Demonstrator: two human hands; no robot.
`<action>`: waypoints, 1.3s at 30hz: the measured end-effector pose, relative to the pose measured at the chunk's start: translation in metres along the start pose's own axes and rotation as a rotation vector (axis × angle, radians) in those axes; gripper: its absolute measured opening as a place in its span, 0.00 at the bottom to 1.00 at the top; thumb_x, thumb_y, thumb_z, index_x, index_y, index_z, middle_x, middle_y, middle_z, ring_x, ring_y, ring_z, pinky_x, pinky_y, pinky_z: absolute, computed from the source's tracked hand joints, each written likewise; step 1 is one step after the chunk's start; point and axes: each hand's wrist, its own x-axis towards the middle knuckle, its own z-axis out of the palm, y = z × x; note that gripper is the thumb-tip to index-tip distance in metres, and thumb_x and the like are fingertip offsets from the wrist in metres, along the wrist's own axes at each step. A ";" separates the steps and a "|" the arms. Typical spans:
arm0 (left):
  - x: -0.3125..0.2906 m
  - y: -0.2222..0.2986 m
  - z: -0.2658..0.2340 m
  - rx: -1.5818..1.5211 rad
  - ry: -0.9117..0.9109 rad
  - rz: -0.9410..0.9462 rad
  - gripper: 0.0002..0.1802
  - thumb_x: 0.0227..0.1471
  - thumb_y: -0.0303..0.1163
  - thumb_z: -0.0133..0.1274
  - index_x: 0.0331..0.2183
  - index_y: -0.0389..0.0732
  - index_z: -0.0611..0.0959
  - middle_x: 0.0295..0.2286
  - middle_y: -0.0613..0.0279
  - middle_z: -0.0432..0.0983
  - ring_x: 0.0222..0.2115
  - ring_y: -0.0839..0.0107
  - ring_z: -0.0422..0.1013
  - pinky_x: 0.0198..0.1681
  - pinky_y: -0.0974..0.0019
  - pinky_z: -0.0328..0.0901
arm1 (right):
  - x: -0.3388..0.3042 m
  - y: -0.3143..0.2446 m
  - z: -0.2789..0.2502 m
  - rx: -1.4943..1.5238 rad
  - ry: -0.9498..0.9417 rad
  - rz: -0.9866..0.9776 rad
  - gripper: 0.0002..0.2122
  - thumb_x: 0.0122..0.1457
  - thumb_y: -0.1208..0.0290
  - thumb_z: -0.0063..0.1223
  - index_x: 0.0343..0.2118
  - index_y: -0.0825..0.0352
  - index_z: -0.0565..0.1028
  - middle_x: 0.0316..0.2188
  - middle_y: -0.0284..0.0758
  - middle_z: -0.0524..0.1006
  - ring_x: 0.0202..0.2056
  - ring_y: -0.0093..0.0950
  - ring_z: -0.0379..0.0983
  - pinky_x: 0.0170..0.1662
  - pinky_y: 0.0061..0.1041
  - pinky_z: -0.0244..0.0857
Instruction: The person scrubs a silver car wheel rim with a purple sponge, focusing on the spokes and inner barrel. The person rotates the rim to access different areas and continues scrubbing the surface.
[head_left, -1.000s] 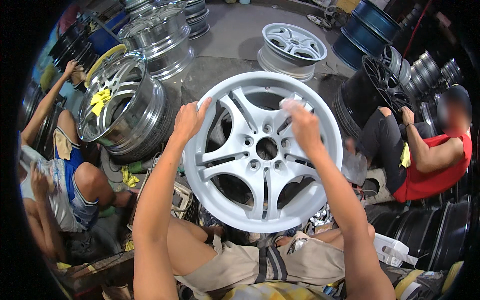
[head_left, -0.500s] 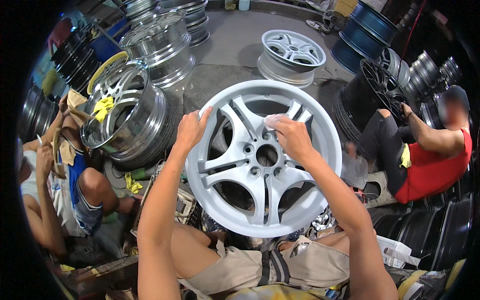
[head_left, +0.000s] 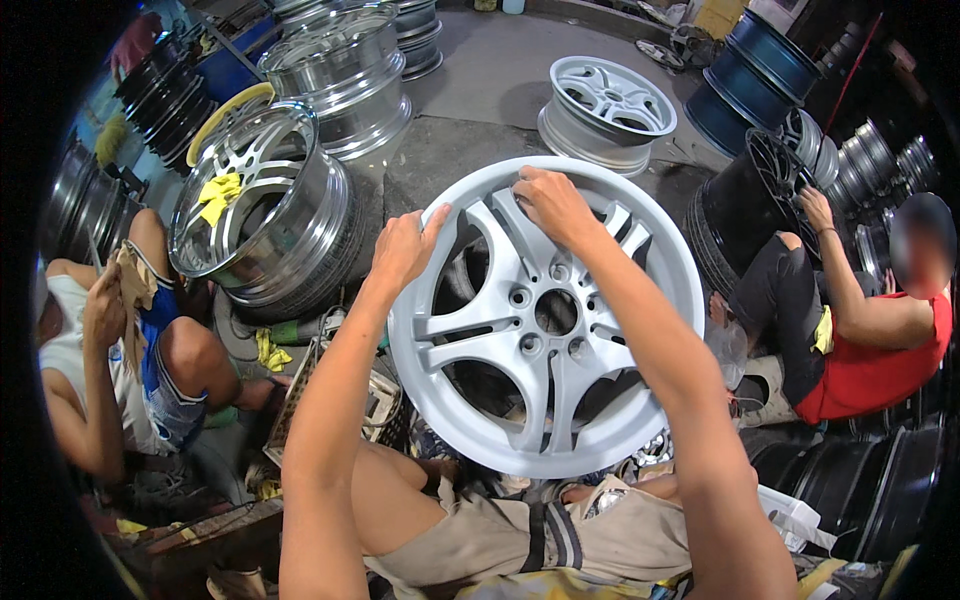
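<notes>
A pale grey alloy wheel [head_left: 482, 355] with paired spokes and a round centre hole sits tilted above my lap, its face toward me. My left hand [head_left: 405, 245] grips its upper left rim, thumb on the front edge and fingers wrapped behind. Near the top of the wheel, my right hand [head_left: 556, 205] presses curled fingers on the outer end of a spoke, close to the rim. The whitish, cloth-like wad that showed in these fingers a moment ago is now hidden beneath them. Both forearms reach up from the lower edge.
Another pale grey wheel [head_left: 600, 150] lies beyond mine. Shiny chrome wheels [head_left: 335, 75] stand stacked at left; one bears a yellow cloth [head_left: 219, 197]. A person [head_left: 110, 330] sits at left, another [head_left: 870, 340] at right beside a black wheel [head_left: 725, 195]. A crate [head_left: 385, 415] stands by my left leg.
My right hand has slid outward along the spoke, from near the hub up toward the rim. My left hand keeps its hold. The whole view has shifted slightly.
</notes>
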 end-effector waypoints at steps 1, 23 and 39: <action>-0.001 0.002 -0.001 -0.009 -0.022 -0.013 0.42 0.67 0.62 0.43 0.36 0.25 0.86 0.30 0.29 0.81 0.38 0.35 0.79 0.45 0.43 0.71 | 0.001 0.002 -0.002 -0.023 -0.044 -0.074 0.07 0.52 0.80 0.60 0.35 0.67 0.83 0.42 0.43 0.78 0.42 0.46 0.79 0.50 0.42 0.74; 0.004 -0.013 0.004 0.050 -0.014 0.017 0.45 0.66 0.66 0.41 0.39 0.26 0.87 0.35 0.28 0.81 0.43 0.34 0.78 0.50 0.41 0.70 | -0.134 0.072 -0.132 -0.778 -0.525 -0.326 0.08 0.58 0.71 0.53 0.39 0.65 0.80 0.45 0.34 0.72 0.49 0.31 0.70 0.52 0.31 0.65; -0.016 0.011 -0.032 0.279 0.237 0.414 0.24 0.64 0.45 0.54 0.44 0.30 0.83 0.39 0.44 0.81 0.42 0.41 0.77 0.49 0.45 0.70 | -0.241 -0.094 -0.201 -0.035 -0.613 0.153 0.08 0.55 0.81 0.54 0.35 0.69 0.83 0.36 0.42 0.80 0.43 0.40 0.79 0.51 0.37 0.70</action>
